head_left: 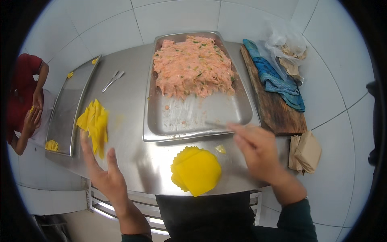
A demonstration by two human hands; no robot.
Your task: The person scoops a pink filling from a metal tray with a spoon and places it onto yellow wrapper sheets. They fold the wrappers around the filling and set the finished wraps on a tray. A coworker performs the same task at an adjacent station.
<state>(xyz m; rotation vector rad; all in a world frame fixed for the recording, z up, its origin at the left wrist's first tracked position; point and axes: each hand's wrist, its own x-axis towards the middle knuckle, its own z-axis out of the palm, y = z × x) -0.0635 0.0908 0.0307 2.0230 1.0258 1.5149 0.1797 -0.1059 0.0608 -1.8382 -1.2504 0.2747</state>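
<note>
My left hand (108,177) has its fingers spread, its fingertips at the lower edge of a loose pile of yellow dough wrappers (93,121); whether they touch is hard to tell. My right hand (258,151) is closed on a thin metal utensil (215,125), blurred, whose end reaches over the near rim of a steel tray (193,115). Pink minced filling (193,66) with green bits fills the tray's far part. Between my hands, close to the table's front edge, lies a neat stack of yellow wrappers (196,171). A small yellow scrap (220,149) sits beside it.
Two small metal utensils (113,80) lie left of the filling tray. A flat tray (72,109) holds several yellow pieces; beyond it stands a person in red (26,88), hands together. On the right are a wooden board (278,115), blue cloth (274,76), plastic bag (286,44) and brown packets (306,152).
</note>
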